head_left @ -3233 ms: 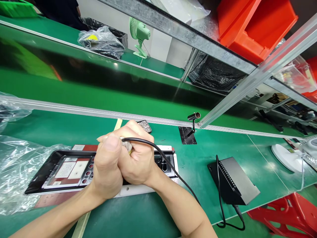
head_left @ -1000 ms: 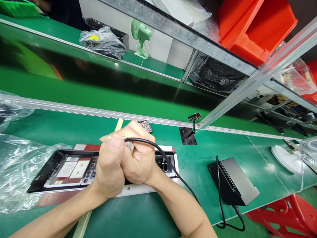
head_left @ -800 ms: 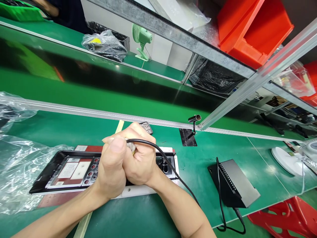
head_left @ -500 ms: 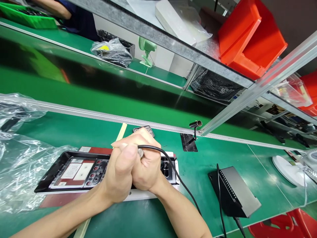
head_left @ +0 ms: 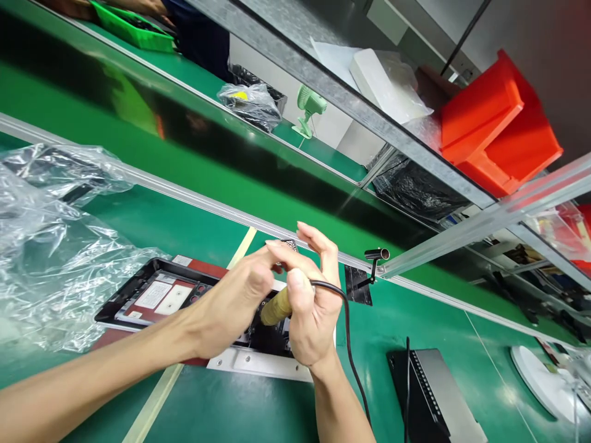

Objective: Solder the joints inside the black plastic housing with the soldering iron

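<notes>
Head view shows both our hands meeting above the black panel [head_left: 152,289], which lies on the green tabletop [head_left: 258,412] near its front edge, on a red sheet with a white plate under its right end. Our right hand [head_left: 311,314] is closed around a yellowish tool handle [head_left: 276,307], with thumb on it and the other fingers partly opened upward. A black cable [head_left: 347,332] leaves the handle top and runs down toward the front edge. Our left hand [head_left: 233,301] has its fingertips together at the top of the handle; what they pinch we cannot tell. Clear plastic wrap [head_left: 50,246] lies at the left of the tabletop, just beside the panel. A black box [head_left: 434,400] sits at the right, well apart.
</notes>
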Tool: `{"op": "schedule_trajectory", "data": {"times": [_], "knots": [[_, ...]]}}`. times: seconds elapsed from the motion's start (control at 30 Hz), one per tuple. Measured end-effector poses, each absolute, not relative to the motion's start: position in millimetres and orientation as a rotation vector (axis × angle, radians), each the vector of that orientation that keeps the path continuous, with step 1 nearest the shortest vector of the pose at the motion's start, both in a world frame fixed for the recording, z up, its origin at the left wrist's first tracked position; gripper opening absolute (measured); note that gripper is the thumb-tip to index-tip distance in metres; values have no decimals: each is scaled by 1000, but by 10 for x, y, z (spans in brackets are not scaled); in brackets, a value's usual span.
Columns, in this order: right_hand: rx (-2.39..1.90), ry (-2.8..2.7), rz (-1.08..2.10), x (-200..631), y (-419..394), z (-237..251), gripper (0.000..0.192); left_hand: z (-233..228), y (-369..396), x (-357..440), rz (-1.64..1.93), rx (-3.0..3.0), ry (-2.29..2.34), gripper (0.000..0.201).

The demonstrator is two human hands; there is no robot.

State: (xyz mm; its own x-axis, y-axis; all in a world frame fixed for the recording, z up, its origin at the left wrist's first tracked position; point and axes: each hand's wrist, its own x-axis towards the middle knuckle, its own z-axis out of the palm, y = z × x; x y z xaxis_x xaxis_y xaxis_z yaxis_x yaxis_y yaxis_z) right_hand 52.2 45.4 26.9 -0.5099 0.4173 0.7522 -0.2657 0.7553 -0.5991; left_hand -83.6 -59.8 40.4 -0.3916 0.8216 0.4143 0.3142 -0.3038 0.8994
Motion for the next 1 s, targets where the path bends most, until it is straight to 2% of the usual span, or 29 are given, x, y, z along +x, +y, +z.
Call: {"op": "schedule_trajectory", "data": {"times": [0.13, 0.2, 0.33, 0.57, 1.0], "knots": [[-128, -1867, 1026, 508, 375, 293, 32, -60, -797, -1154, 1705, 1233, 1774, 86], [-103, -1824, 1162, 482, 324, 284, 37, -315, -891, -1277, 1529, 1210, 1911, 76], [-99, -1696, 1441, 443, 248, 262, 39, -664, -987, -1396, 1183, 1416, 1893, 65], [-105, -1552, 1540, 412, 145, 319, 50, -865, -1038, -1421, 944, 1564, 1934, 40], [-237, -1518, 1589, 401, 58, 381, 55, -1023, -1054, -1420, 991, 1551, 1890, 32]]}}
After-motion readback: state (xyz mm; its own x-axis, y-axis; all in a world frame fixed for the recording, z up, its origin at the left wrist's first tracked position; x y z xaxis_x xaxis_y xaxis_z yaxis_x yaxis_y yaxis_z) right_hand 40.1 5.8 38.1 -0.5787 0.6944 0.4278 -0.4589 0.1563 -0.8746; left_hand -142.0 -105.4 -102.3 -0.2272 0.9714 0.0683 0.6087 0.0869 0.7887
